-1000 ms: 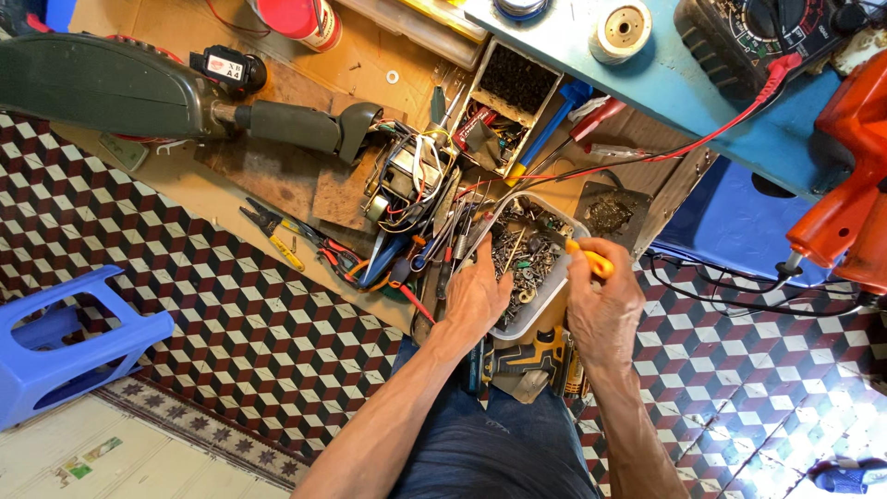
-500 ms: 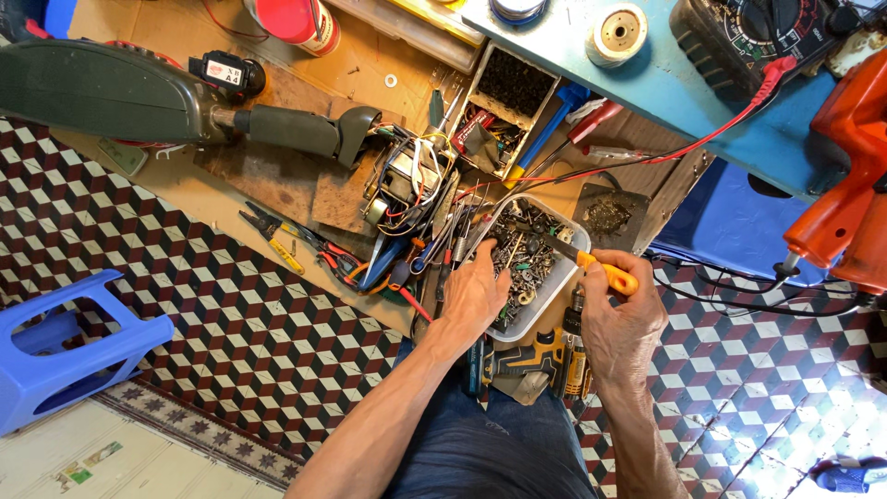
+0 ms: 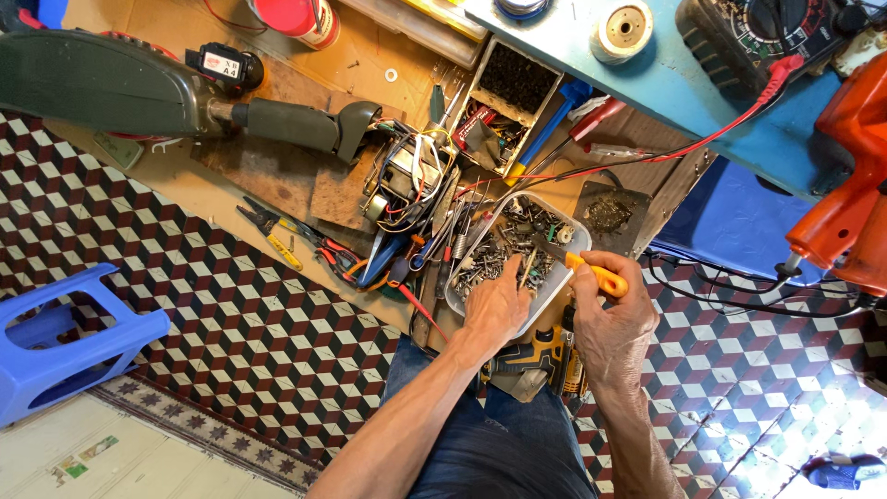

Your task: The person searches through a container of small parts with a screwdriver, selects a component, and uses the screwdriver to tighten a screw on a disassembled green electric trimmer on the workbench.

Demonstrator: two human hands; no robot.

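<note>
Nearest the person, a yellow drill (image 3: 531,356) lay across the lap in blue jeans (image 3: 504,444), just under both wrists. The left hand (image 3: 494,310) rested, fingers spread and open, palm down, in the near end of a clear tray (image 3: 571,242) filled with screws (image 3: 504,249) and small metal parts; the fingertips touched the pile. Whether it pinched any one screw could not be told. The right hand (image 3: 614,314) sat just beside the tray's right edge, fingers closed around the orange handle of a screwdriver (image 3: 596,274); its shaft pointed into the tray, toward the left hand.

Left of the left hand, loose tools lay on cardboard: pliers (image 3: 277,231) with yellow grips, and red and blue handled drivers touching the tray's side. Just beyond these stood a small motor (image 3: 402,180) with tangled wires. Beyond the tray, a divided box (image 3: 513,102) held dark small parts. Far left of the hands lay a long dark-green power tool (image 3: 139,92). Farthest, past the right hand, a blue bench (image 3: 647,83) carried a multimeter (image 3: 767,32) with a red lead. A blue stool (image 3: 65,337) stood well apart on the chequered floor, far left.
</note>
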